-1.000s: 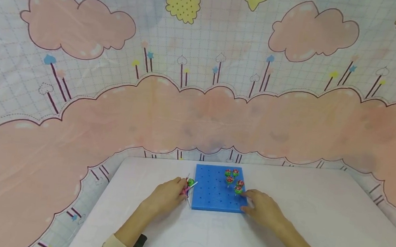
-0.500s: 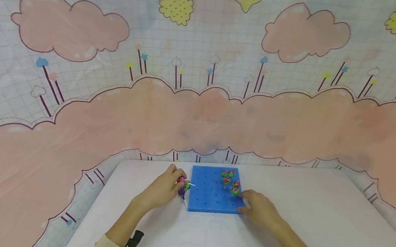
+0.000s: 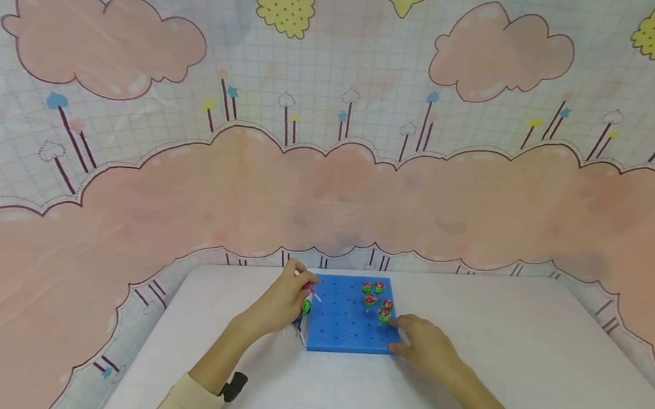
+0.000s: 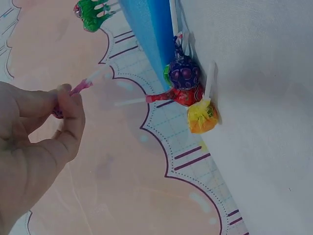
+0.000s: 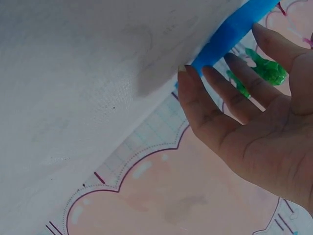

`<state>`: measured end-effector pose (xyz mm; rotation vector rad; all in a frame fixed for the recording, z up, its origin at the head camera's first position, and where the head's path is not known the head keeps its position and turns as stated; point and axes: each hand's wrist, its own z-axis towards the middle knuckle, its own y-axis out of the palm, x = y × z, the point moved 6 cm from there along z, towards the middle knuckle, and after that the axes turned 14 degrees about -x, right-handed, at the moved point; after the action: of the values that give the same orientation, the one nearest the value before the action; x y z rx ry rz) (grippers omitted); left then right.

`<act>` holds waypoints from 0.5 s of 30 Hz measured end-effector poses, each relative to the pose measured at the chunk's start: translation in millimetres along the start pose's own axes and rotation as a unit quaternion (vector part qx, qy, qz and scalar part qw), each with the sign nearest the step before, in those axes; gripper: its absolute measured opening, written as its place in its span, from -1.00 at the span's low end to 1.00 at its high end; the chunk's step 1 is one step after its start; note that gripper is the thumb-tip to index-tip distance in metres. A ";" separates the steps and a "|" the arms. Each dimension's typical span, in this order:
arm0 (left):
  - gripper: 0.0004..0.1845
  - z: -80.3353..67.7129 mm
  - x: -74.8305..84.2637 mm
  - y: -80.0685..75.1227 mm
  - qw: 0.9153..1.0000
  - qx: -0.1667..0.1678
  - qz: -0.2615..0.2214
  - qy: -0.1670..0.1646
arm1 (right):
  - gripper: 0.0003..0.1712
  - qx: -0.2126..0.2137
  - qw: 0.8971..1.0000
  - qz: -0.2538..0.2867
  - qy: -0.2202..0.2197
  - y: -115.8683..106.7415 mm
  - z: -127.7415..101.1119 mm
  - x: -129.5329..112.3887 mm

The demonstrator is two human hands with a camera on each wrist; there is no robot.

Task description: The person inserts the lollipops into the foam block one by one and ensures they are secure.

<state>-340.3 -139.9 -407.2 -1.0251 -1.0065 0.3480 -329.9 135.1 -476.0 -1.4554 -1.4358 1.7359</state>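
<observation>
A blue foam board point(image 3: 339, 324) with rows of holes lies on the white table point(image 3: 487, 332). Several green-wrapped lollipops point(image 3: 376, 299) stand in its far right part. My left hand point(image 3: 300, 285) is raised at the board's far left corner and pinches a pink lollipop point(image 4: 73, 90) between thumb and forefinger. Below it, against the board's left edge, lie loose lollipops point(image 3: 302, 314): purple point(image 4: 185, 76), red point(image 4: 184, 96) and yellow point(image 4: 202, 118). My right hand point(image 3: 406, 337) rests with straight fingers point(image 5: 222, 81) against the board's near right corner point(image 5: 230, 33).
A cloth backdrop point(image 3: 329, 185) with pink clouds hangs close behind the table's far edge. Bare white tabletop spreads to the right of the board and in front of it. A dark strap point(image 3: 234, 385) shows on the left wrist.
My left hand has risen from the loose lollipops beside the board and moved toward the far left corner, carrying a pink lollipop. The right hand has stayed at the board's corner.
</observation>
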 end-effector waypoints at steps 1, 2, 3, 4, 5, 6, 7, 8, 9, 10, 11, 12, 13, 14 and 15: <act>-0.73 1.7 0.2 -0.4 1.000 0.004 0.003 0.002 | -0.53 0.001 1.000 0.000 0.000 0.2 0.4 0.3; -0.72 3.3 0.3 -0.8 1.000 0.006 0.004 0.001 | -0.53 0.002 1.000 -0.001 -0.001 0.2 0.7 0.2; -0.72 5.0 0.5 -1.3 1.000 0.009 0.006 0.002 | -0.53 0.002 1.000 -0.001 -0.002 0.2 0.9 0.2; -0.71 7.1 0.7 -2.1 1.000 0.012 0.011 0.004 | -0.53 0.004 1.000 -0.001 -0.002 -0.1 1.0 0.4; -0.70 9.2 0.7 -2.9 1.000 0.014 0.017 0.004 | -0.53 0.005 1.000 -0.001 -0.002 -0.5 1.1 0.3; -0.70 11.2 0.5 -3.3 1.000 0.017 0.022 0.006 | -0.53 0.005 1.000 -0.001 -0.003 -0.7 1.1 0.3; -0.69 13.2 -0.1 -3.6 0.999 0.019 0.026 0.006 | -0.53 0.006 1.000 -0.002 -0.003 -1.0 1.2 0.4; -0.68 15.2 -0.9 -3.7 0.999 0.022 0.030 0.006 | -0.53 0.007 1.000 -0.004 -0.004 -1.3 1.1 0.4; -0.67 17.2 -1.7 -3.8 0.999 0.026 0.035 0.008 | -0.53 0.006 1.000 -0.003 -0.002 -1.3 1.1 0.7; -0.66 19.5 -3.2 -3.4 0.999 0.028 0.041 0.007 | -0.53 0.007 1.000 -0.003 -0.002 -1.5 1.3 0.8; -0.65 21.3 -4.5 -3.0 0.999 0.030 0.044 0.006 | -0.53 0.006 1.000 -0.003 -0.002 -1.5 1.2 0.7; -0.65 23.1 -6.0 -2.4 0.998 0.032 0.046 0.004 | -0.53 0.005 1.000 -0.004 -0.002 -1.2 1.3 0.8; -0.65 24.8 -7.5 -1.8 0.998 0.034 0.048 0.001 | -0.52 0.004 1.000 -0.004 -0.003 -1.0 1.5 0.8; -0.66 26.6 -9.0 -1.0 0.998 0.036 0.050 -0.001 | -0.52 0.003 1.000 -0.004 -0.004 -0.4 1.9 0.9; -0.67 28.2 -10.8 0.1 0.998 0.034 0.050 -0.006 | -0.52 0.002 1.000 -0.003 -0.004 -0.4 2.0 0.6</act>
<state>-369.3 -131.6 -409.0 -1.0136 -0.9503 0.4679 -332.0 134.9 -476.1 -1.4408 -1.4387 1.7421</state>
